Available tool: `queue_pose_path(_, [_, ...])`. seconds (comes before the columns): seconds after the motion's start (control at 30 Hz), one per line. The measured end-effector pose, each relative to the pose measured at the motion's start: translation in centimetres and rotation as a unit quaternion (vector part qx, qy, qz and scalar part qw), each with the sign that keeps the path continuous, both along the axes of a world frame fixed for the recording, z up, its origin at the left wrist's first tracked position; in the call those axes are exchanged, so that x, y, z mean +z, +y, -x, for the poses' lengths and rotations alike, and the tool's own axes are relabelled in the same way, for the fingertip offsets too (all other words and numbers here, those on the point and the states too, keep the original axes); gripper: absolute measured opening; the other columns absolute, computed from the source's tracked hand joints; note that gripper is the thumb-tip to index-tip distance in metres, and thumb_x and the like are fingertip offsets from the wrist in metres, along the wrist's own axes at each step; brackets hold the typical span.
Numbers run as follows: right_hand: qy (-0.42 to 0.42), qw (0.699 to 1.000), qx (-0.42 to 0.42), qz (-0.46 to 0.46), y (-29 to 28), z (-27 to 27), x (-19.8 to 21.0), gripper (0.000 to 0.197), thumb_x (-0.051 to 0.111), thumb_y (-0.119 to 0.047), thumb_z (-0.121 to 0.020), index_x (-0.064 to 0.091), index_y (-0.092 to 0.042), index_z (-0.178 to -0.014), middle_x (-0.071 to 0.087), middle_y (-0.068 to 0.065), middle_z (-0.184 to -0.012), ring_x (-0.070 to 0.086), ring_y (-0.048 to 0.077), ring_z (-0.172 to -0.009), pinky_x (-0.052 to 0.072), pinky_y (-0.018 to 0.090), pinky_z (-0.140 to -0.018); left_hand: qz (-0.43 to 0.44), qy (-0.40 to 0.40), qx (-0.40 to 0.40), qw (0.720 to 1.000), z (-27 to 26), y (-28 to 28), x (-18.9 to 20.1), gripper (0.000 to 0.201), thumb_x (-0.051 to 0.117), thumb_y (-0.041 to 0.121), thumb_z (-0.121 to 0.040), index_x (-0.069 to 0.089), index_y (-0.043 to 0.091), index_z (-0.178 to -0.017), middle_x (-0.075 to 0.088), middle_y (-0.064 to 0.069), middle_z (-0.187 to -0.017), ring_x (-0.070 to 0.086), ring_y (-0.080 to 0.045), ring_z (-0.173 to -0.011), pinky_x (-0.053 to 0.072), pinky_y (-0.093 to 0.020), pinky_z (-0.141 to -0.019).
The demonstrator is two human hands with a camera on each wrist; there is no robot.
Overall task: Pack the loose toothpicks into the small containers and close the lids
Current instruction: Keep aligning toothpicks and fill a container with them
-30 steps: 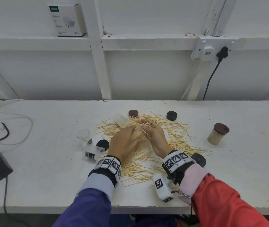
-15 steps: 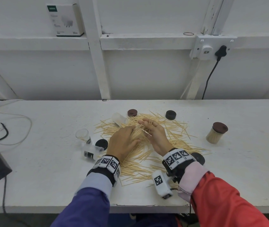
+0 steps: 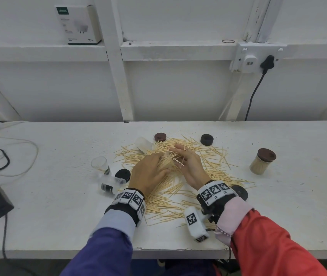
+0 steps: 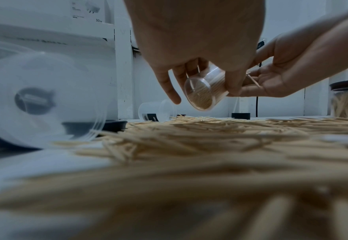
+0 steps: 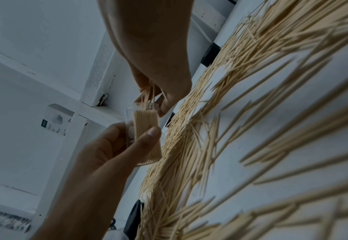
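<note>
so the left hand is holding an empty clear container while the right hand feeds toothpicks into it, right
Not quite: the container is not empty. The right wrist view shows it already packed with toothpicks nearly to the rim. The rest stands: the left hand holds it while the right hand feeds toothpicks into its mouth.

Bare table [image 3: 288, 206] between toothpick pile [image 3: 166, 202] and filled jar [image 3: 262, 163]

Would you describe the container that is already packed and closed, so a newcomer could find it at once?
Start at the white table and the pile of loose toothpicks at its middle. To the right of the pile, standing apart from it, is the finished container. Alone among the clear containers, it stands upright, full of toothpicks, with a brown lid on.
</note>
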State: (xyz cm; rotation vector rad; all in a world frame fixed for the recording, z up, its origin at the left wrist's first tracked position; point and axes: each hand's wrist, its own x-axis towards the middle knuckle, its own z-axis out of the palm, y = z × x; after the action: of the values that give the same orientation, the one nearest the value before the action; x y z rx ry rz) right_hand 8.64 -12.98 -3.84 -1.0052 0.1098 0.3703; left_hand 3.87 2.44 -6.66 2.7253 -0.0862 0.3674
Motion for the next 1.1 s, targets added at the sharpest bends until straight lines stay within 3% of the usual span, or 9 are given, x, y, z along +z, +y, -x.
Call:
queue_pose_path(0.2, [0.001, 1.000, -0.005, 0.003, 0.23, 0.14, -0.08, 0.020, 0.050, -0.003, -0.096, 0.062, -0.005, -0.112, 0.068, 0.006, -0.092, 0.066, 0.011, -0.078, 0.051, 0.025, -0.073, 0.001, 0.006, 0.003, 1.000, 0.04, 0.00, 0.00, 0.063, 0.056, 0.055, -0.090, 0.042, 0.020, -0.141, 0.056, 0.001, -0.132, 0.052, -0.017, -0.120, 0.045, -0.033, -0.093])
queue_pose_path(0.37, [0.002, 1.000, -0.004, 0.010, 0.37, 0.15, 0.10, 0.022, 0.053, -0.003, -0.095, 0.063, -0.004, -0.115, 0.067, 0.005, -0.088, 0.065, 0.011, -0.075, 0.053, 0.021, -0.060, 0.013, 0.006, 0.005, 1.000, 0.08, 0.03, -0.10, 0.063, 0.057, 0.053, -0.090, 0.042, 0.020, -0.141, 0.055, 0.001, -0.134, 0.051, -0.016, -0.122, 0.045, -0.032, -0.094])
queue_pose_path(0.67, [-0.013, 1.000, 0.003, 0.010, 0.50, -0.11, -0.27, 0.021, 0.057, -0.001, -0.094, 0.061, -0.003, -0.114, 0.066, 0.007, -0.087, 0.066, 0.011, -0.070, 0.053, 0.023, -0.058, 0.017, 0.010, 0.006, 1.000, 0.05, 0.07, -0.15, 0.062, 0.056, 0.055, -0.090, 0.042, 0.022, -0.141, 0.055, 0.002, -0.133, 0.051, -0.015, -0.121, 0.046, -0.033, -0.093])
queue_pose_path(0.87, [-0.014, 1.000, 0.002, 0.003, 0.46, -0.26, -0.77, 0.020, 0.053, 0.001, -0.095, 0.060, -0.003, -0.113, 0.068, 0.009, -0.088, 0.066, 0.014, -0.075, 0.054, 0.025, -0.067, 0.011, 0.017, 0.003, 1.000, -0.06, 0.03, -0.12, 0.062, 0.055, 0.055, -0.090, 0.042, 0.022, -0.141, 0.056, 0.003, -0.130, 0.051, -0.015, -0.119, 0.046, -0.033, -0.091])
queue_pose_path(1.1, [-0.030, 0.998, 0.022, 0.042, 0.75, -0.28, -0.68, 0.023, 0.051, -0.006, -0.098, 0.061, -0.005, -0.119, 0.069, 0.009, -0.114, 0.064, 0.011, -0.092, 0.051, 0.027, -0.078, 0.007, 0.017, 0.000, 1.000, 0.10, -0.10, 0.02, 0.061, 0.057, 0.053, -0.090, 0.042, 0.021, -0.141, 0.056, 0.002, -0.130, 0.051, -0.015, -0.119, 0.046, -0.032, -0.089])
